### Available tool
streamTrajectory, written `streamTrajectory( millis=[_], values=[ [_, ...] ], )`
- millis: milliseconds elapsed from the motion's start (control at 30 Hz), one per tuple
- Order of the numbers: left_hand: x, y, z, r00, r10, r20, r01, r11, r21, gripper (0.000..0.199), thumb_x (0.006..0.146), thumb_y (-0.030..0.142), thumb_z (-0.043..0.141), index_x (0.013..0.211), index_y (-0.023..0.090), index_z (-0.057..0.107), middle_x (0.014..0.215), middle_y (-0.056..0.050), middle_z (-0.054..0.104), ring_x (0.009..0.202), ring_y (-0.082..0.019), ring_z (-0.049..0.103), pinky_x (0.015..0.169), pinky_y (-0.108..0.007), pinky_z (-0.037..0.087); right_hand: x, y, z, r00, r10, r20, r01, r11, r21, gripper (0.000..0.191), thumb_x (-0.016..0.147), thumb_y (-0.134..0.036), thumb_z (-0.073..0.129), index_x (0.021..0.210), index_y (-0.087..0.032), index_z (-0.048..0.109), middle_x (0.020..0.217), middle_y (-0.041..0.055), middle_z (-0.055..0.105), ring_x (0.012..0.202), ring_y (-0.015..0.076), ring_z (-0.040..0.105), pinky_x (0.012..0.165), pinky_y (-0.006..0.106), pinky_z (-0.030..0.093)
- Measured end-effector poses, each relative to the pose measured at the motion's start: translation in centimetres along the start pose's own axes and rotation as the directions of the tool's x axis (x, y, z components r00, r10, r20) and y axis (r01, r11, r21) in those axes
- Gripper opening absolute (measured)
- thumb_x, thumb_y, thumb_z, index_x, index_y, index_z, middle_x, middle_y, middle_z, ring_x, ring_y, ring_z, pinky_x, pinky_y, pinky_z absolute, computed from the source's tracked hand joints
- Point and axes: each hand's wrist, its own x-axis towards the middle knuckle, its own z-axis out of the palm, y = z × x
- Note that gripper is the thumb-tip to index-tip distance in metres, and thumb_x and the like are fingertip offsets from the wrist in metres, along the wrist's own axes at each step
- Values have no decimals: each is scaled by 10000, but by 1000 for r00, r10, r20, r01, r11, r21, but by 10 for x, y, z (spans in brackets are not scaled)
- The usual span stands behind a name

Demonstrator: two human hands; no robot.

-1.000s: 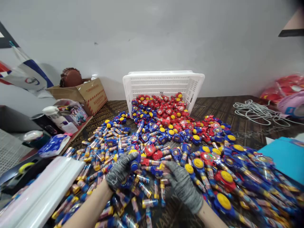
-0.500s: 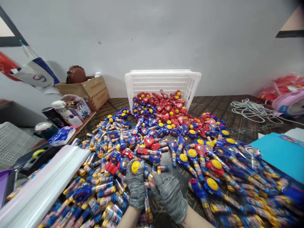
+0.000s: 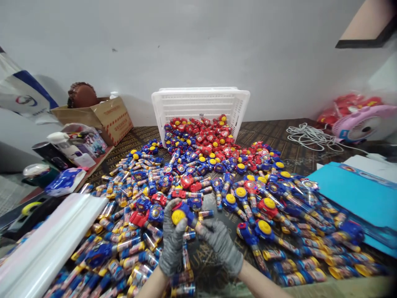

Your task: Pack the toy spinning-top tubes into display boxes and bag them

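Grey knitted gloves cover both hands. My left hand is closed around the blue head of a toy wand with a round yellow disc on it. The fingers of my right hand pinch the clear tube end of the same toy, partly hiding it. The tube and head look joined, but the joint is blurred. Left of my hands lies a pile of loose printed tubes with blue and yellow ends. On the right lie several toys with heads and tubes together, such as a blue one with a yellow disc.
A white plastic crate lies tipped toward me, spilling red and blue toy heads. White plastic film is at left, with a cardboard box behind. Blue folders, a white cord and a pink fan are at right.
The view has shifted to the right. The toy in my hands has tilted and come up, showing more of its blue head. Both hands keep hold of it.
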Motion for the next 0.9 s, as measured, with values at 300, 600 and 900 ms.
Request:
streamTrajectory(
  millis=[300,600,900],
  values=[
    [11,1,-10,969,-212,130,220,974,-52,398,693,445,663,1011,207,643,1036,-71,668,925,-235,645,815,-372,548,-7,-6,-16,925,177,335,-117,974,-192,474,900,-512,433,740,-142,682,447,-39,455,418,115,458,450,228,414],
    [38,7,-21,966,-175,192,166,984,64,420,714,426,657,1049,174,634,1065,-82,667,977,-250,624,874,-380,502,18,12,2,984,-154,94,179,909,-378,336,896,-367,471,911,-147,724,835,37,717,758,134,658,726,229,539],
    [190,27,-15,925,19,379,-371,262,891,391,786,404,596,1114,198,643,1255,-107,585,1179,-270,507,1019,-373,373,53,115,-27,914,-405,33,251,500,-829,476,854,-254,454,1320,-225,546,1331,117,554,1267,325,469,1016,541,417]
  ],
)
